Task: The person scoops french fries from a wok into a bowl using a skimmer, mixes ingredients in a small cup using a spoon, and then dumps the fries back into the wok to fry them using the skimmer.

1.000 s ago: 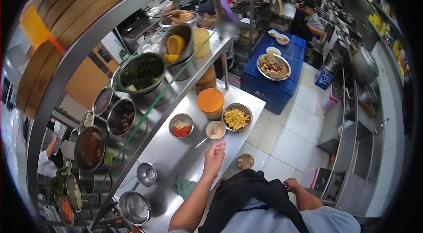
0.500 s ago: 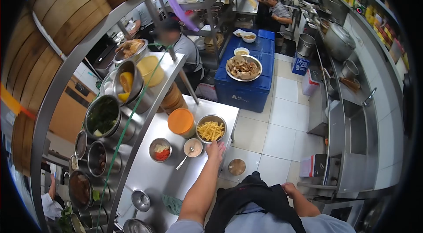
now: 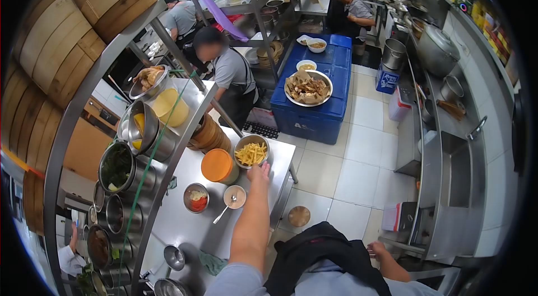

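Observation:
My left hand (image 3: pixel 259 173) is at the near rim of a steel bowl of yellow fries (image 3: pixel 251 154), its fingers curled against the metal. Beside that bowl stands a tub with an orange lid (image 3: pixel 217 165). Closer to me are a small bowl of pinkish powder (image 3: pixel 239 197) with a spoon (image 3: pixel 222 215) resting in it, and a steel bowl with red and pale chopped food (image 3: pixel 196 198). My right hand (image 3: pixel 377 249) hangs low at my right side, away from the table, fingers loosely bent and apart, touching nothing visible.
A steel shelf (image 3: pixel 185 106) with food containers runs along the left. Ahead, a blue cooler (image 3: pixel 312 123) bears a bowl of fried food (image 3: pixel 307 88). A co-worker (image 3: pixel 228 69) stands behind the shelf. A sink (image 3: pixel 455 175) lies at the right; a green cloth (image 3: pixel 213 263) lies on the table.
My left hand has moved forward from beside the powder bowl to the fries bowl, which now sits farther up the table, beyond the orange-lidded tub. The view has swung right.

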The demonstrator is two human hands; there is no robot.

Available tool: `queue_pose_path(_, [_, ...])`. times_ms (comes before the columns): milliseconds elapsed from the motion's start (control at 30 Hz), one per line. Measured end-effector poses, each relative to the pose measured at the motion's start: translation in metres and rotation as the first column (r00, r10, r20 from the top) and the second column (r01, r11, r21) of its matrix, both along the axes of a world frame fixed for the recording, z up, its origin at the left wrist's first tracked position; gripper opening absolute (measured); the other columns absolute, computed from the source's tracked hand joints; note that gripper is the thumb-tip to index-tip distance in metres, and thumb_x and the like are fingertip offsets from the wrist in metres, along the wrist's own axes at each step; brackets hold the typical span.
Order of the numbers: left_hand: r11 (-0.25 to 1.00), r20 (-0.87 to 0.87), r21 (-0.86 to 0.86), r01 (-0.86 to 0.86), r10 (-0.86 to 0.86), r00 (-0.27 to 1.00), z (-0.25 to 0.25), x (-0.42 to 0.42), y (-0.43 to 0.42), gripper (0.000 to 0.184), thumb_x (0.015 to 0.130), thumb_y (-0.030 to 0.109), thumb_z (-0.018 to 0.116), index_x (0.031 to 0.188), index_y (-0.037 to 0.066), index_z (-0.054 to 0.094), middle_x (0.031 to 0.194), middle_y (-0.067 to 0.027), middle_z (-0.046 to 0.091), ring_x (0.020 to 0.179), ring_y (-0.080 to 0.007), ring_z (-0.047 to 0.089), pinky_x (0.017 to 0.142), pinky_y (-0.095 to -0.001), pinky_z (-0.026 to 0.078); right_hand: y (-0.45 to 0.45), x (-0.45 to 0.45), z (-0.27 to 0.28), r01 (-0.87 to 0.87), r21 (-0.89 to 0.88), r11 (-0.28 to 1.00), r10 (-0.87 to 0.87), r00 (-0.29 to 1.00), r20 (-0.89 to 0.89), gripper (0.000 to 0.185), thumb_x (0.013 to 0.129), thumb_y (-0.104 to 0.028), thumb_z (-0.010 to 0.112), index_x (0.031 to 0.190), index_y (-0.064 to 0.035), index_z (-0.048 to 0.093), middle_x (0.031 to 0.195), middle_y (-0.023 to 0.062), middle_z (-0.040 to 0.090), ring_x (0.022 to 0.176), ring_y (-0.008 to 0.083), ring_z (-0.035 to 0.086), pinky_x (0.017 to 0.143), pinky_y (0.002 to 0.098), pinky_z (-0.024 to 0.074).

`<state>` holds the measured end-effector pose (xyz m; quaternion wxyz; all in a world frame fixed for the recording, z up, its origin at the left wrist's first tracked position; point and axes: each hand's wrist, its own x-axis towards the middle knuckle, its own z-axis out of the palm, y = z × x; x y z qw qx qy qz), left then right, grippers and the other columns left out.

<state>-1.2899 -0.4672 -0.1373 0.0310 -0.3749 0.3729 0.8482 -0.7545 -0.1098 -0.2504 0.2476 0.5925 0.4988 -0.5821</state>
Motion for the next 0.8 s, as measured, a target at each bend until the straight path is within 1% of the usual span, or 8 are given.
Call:
queue_pose_path(300, [0.995,0.004,-0.099,-0.017,0.018,1.0,-0.001,-0.014,-0.045,0.046,0.096,0.006,0.045,0.138,-0.001,0.029,0.128,-0.0239,0.05,0.107,-0.0413,0.063,0.088,-0.0506,0.057,0.052,-0.04,-0.003,-0.029,0.019,0.999,0.031,0.992,-0.119,0.015,0.089,-0.019,0.056,0.101,-0.0087,0.058,0.091,0.009,0.059,0.078,0.0249,0.061,0.068,0.0417,0.0519])
queue_pose_path(333, [0.992,-0.009,-0.11,0.056,-0.057,0.998,-0.006,-0.011,-0.051,0.048,0.1,0.021,0.048,0.139,-0.001,0.032,0.122,-0.0244,0.052,0.102,-0.0352,0.065,0.085,-0.0472,0.059,0.055,-0.044,-0.001,-0.041,0.02,0.999,0.043,0.991,-0.124,0.015,0.089,-0.019,0.056,0.101,-0.0087,0.058,0.091,0.009,0.059,0.078,0.0249,0.061,0.068,0.0417,0.0519])
queue_pose_path(467, [0.979,0.024,-0.067,0.192,-0.191,0.981,-0.003,0.023,-0.049,0.058,0.099,0.046,0.053,0.133,0.003,0.034,0.114,-0.0252,0.06,0.096,-0.0336,0.066,0.081,-0.0448,0.059,0.06,-0.047,-0.002,-0.069,0.009,0.998,0.069,0.994,-0.087,0.014,0.089,-0.016,0.056,0.1,-0.0081,0.058,0.092,0.0101,0.06,0.079,0.0262,0.061,0.069,0.0429,0.0519])
queue_pose_path(567, [0.913,-0.109,-0.16,0.376,-0.395,0.912,0.003,0.1,-0.029,0.044,0.101,0.04,0.05,0.125,0.004,0.041,0.107,-0.0209,0.064,0.081,-0.0265,0.068,0.068,-0.0377,0.059,0.058,-0.051,-0.008,-0.117,0.018,0.993,0.118,0.991,-0.059,0.014,0.09,-0.016,0.054,0.1,-0.0076,0.058,0.094,0.0111,0.061,0.079,0.0269,0.061,0.072,0.0444,0.0508])
queue_pose_path(700, [0.649,-0.041,-0.342,0.68,-0.733,0.679,-0.019,0.256,-0.024,0.024,0.103,0.031,0.048,0.107,0.008,0.057,0.091,-0.0081,0.069,0.073,-0.0134,0.066,0.06,-0.0295,0.055,0.051,-0.056,-0.029,-0.228,-0.024,0.973,0.227,0.973,-0.035,0.015,0.091,-0.018,0.052,0.099,-0.0087,0.06,0.094,0.0086,0.063,0.082,0.0251,0.061,0.077,0.0449,0.0483])
queue_pose_path(733, [0.422,0.106,-0.453,0.786,-0.849,0.517,-0.041,0.295,-0.035,0.028,0.103,0.031,0.049,0.114,0.007,0.058,0.098,-0.0104,0.07,0.085,-0.0173,0.068,0.072,-0.0315,0.056,0.05,-0.059,-0.033,-0.251,-0.06,0.966,0.249,0.968,-0.033,0.015,0.091,-0.018,0.052,0.1,-0.0088,0.061,0.095,0.0082,0.063,0.083,0.0248,0.061,0.077,0.0447,0.0483])
queue_pose_path(767, [0.095,0.167,-0.714,0.694,-0.939,0.3,-0.107,0.342,-0.061,0.041,0.101,0.037,0.051,0.128,0.006,0.055,0.109,-0.0097,0.068,0.103,-0.0228,0.065,0.089,-0.0351,0.053,0.049,-0.06,-0.035,-0.273,-0.098,0.957,0.272,0.962,-0.025,0.016,0.091,-0.018,0.052,0.101,-0.009,0.061,0.096,0.0078,0.064,0.083,0.0245,0.061,0.078,0.0445,0.0483])
queue_pose_path(800, [-0.041,0.194,-0.786,0.616,-0.964,0.182,-0.137,0.387,-0.088,0.048,0.1,0.042,0.05,0.133,0.008,0.052,0.116,-0.0093,0.066,0.111,-0.024,0.06,0.095,-0.035,0.049,0.05,-0.063,-0.043,-0.292,-0.121,0.949,0.29,0.956,-0.034,0.017,0.092,-0.02,0.053,0.102,-0.0088,0.062,0.095,0.0082,0.063,0.082,0.0246,0.061,0.076,0.0452,0.0496])
